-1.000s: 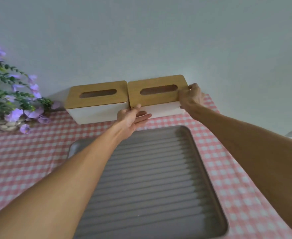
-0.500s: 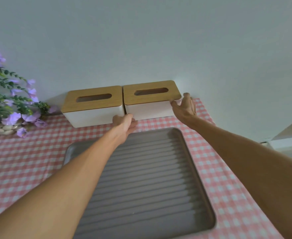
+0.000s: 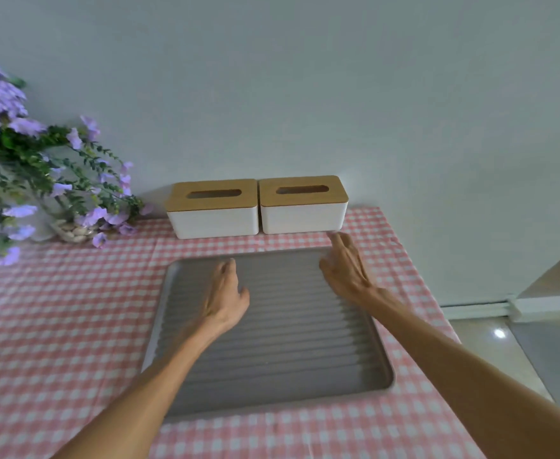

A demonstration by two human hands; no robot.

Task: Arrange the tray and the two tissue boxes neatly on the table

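Resting flat on the bench (image 3: 57,326), the grey ribbed tray (image 3: 288,352) sits directly beneath both hands. The bench is covered with a pink-and-white checked cloth (image 3: 40,359).

Left hand (image 3: 224,293): open, fingers extended and held loosely together, palm down over the far left portion of the tray. It grips nothing. Whether the palm touches the tray surface cannot be told from the head view.

Right hand (image 3: 345,270): open, fingers spread slightly, positioned over the far right corner of the tray. It grips nothing. The index fingertip points ahead and ends just short of the lower front edge of the right tissue box (image 3: 303,210); contact with the box cannot be confirmed.

Tissue boxes: both stand upright just beyond the fingertips, against the wall (image 3: 305,94). The left tissue box (image 3: 214,215) is ahead of the left hand; the right tissue box is ahead of the right hand and slightly to its left. Each has a white body and a wooden lid with an oval slot. The two boxes stand side by side with a narrow seam between them, front faces roughly in line. A strip of checked cloth separates the boxes from the far rim of the tray.

Purple flowers (image 3: 24,160) stand well to the left of the left hand, at the far left of the bench.
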